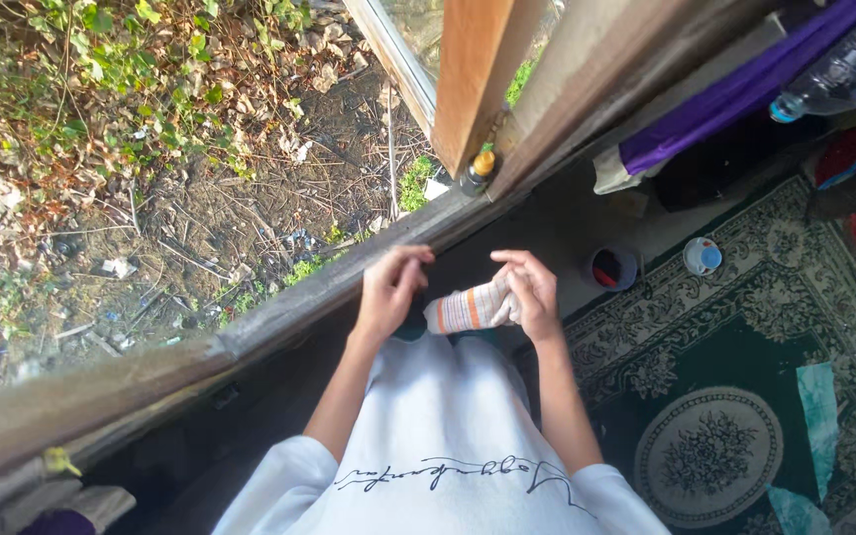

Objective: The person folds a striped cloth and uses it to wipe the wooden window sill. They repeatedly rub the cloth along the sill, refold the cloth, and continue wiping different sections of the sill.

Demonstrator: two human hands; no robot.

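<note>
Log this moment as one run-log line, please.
left hand: at cloth end | right hand: gripping striped rolled cloth | place: window sill

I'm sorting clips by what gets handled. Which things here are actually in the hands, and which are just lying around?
In hand:
- white cloth roll with orange stripes, held in the grip of the left hand and right hand

Lying about:
- small dark bottle with yellow cap on the wooden sill
- dark round cup
- white jar with blue lid
- clear plastic bottle
- green patterned rug
</note>
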